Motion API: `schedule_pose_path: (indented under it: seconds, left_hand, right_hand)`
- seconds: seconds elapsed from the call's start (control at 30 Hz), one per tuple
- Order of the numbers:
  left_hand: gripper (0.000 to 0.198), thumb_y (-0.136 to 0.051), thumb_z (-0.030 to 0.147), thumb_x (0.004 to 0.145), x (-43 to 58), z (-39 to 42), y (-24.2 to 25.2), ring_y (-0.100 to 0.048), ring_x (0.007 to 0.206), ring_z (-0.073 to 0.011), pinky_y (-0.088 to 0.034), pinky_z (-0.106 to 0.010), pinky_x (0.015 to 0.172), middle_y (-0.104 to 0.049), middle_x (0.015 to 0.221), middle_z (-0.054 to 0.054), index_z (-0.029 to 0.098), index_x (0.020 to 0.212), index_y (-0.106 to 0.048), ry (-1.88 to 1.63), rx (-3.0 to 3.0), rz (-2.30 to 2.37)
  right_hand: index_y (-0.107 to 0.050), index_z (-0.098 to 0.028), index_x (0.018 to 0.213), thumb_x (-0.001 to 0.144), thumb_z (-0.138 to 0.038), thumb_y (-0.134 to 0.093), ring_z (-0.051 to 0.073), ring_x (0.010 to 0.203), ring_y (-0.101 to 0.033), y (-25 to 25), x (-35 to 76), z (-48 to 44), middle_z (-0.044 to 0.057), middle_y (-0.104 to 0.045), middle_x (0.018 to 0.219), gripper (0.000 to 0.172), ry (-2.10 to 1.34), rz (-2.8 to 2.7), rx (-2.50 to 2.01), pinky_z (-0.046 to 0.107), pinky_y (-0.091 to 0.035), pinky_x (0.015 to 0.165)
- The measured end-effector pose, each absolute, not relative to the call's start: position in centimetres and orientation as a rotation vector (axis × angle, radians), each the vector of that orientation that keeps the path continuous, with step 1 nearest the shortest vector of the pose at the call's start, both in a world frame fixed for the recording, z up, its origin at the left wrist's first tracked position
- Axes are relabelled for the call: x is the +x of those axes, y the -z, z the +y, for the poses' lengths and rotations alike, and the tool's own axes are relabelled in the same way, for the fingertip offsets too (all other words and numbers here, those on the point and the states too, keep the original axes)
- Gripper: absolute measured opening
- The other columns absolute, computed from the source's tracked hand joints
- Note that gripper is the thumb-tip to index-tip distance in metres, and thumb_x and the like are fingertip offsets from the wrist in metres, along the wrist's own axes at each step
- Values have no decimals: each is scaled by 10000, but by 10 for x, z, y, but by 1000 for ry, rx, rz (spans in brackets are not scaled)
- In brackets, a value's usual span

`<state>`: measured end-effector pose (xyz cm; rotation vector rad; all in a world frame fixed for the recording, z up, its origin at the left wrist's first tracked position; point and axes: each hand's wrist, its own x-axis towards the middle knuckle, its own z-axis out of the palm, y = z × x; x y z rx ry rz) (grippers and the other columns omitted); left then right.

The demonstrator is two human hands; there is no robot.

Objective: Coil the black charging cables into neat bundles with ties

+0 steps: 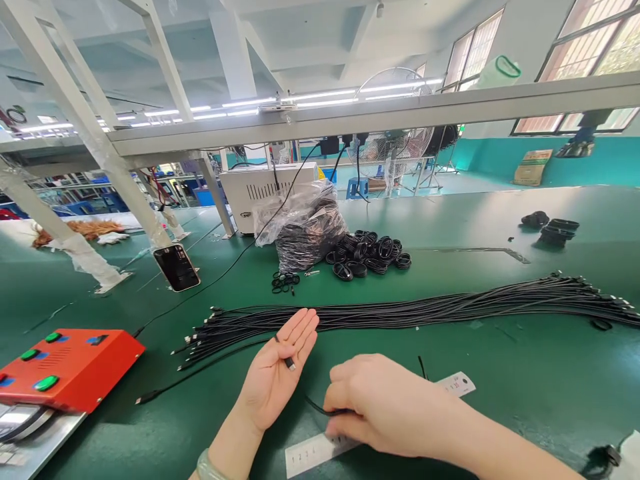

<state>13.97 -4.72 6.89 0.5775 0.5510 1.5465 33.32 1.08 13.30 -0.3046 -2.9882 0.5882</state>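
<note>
"Along the near edge of the desk [505, 407], how do the two grips stand?"

"The left grip [274, 373] lies open, palm up, with a short black cable end [289, 362] resting across the palm. The right grip [373, 407] is curled closed, its fingers pinching a looped black cable [316, 405] just beside the left palm."

"What's around them?"

"A numbered paper strip [320, 453] runs under the right grip and shows again past it. Just beyond the hands, a long bundle of black cables [400, 315] lies across the desk, and the left fingertips overlap it in view."

"And toward the left edge?"

"A red control box [65, 369] with green buttons sits there, and farther up lies a phone [177, 267]."

"Farther still?"

"Small black rings [285, 283], then a heap of coiled black cables [367, 257] beside a plastic bag of coils [305, 230]. Behind those stands a white machine [260, 190], near the far edge."
</note>
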Motion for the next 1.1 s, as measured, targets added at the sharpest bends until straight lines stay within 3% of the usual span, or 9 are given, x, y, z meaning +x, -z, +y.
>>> schedule_pose_path:
  seconds: [0.13,0.3,0.47,0.63,0.8,0.93,1.1]
  left_hand:
    - [567,-398,-11,798,134,-48,-65,-335,1395,-233,-196,-382,1182,-463,1467,-114,98,1345,-500,-1409,635,584]
    - [517,-447,-2,805,132,-53,-65,-441,1330,-269,-193,-428,1171,-565,1373,-139,108,1299,-553,-1238,697,518]
    - [496,-562,48,790,136,-59,-65,-460,1309,-305,-175,-495,1165,-614,1305,-128,136,1278,-578,-1099,799,512]
    - [521,-603,42,773,142,-64,-65,-340,1387,-304,-161,-492,1168,-557,1381,-139,149,1282,-582,-903,884,504]
    - [454,-572,50,792,153,-69,-78,-476,1288,-341,-358,-492,1077,-567,1354,-173,124,1237,-623,-759,864,574]
    - [341,-467,95,893,160,-75,-87,-606,1159,-300,-507,-390,944,-665,1230,-165,129,1163,-673,-870,822,543]
    - [480,-361,58,916,152,-76,-95,-507,1270,-280,-514,-370,961,-492,1443,-62,231,1326,-542,-1290,757,475]
  right_hand:
    - [-692,-193,850,948,-245,-504,140,732,-583,-137,330,18,26,-669,843,219,-544,-2815,-279,255,-401,687]
    - [-699,-226,991,955,-175,-466,151,954,-610,-137,329,28,19,-700,1033,241,-726,-2671,-162,251,-422,797]
    - [-704,-226,931,927,-163,-500,135,797,-591,-128,322,32,11,-643,857,214,-661,-2637,-321,229,-424,709]
    - [-685,-209,799,855,-162,-616,128,737,-556,-114,313,35,-9,-603,767,101,-754,-2543,-350,213,-410,646]
    - [-704,-195,750,802,-164,-684,121,716,-582,-106,310,41,-14,-614,750,64,-1124,-2389,-378,209,-449,662]
    - [-733,-202,858,881,-251,-602,143,778,-610,-104,305,40,10,-657,804,141,-1234,-2314,-430,237,-476,719]
    - [-644,-221,1075,887,-126,-476,183,823,-635,-94,300,15,21,-689,903,269,-1209,-2465,-618,273,-481,707]
